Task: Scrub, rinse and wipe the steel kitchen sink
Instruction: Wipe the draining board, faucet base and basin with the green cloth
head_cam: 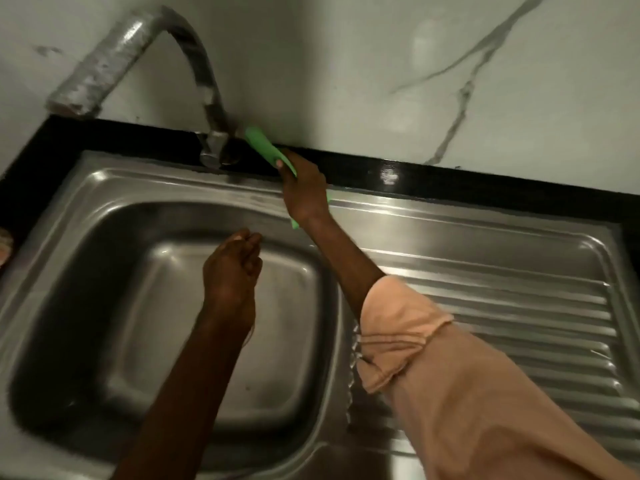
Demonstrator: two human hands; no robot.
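A white marble-look wall (415,64) with grey veins fills the top of the view, and a black counter edge (450,181) runs along its foot. Set into that counter is the steel sink (485,296), its deep basin on the left and its ribbed draining board on the right. The curved tap (145,60) rises from the counter behind the basin, near the back rim; it is wrapped in a dull film and its spout points left.

The right arm, in a rolled-up peach sleeve (450,375), reaches across the draining board to the back rim. The right hand (304,192) grips a green cloth (266,147), fingers curled round it, and presses the cloth's far end against the counter just beside the tap's base. A strip of the same cloth shows below the wrist.

The left hand (232,268) hangs over the middle of the basin, touching nothing, its fingers loosely bunched together and holding nothing.
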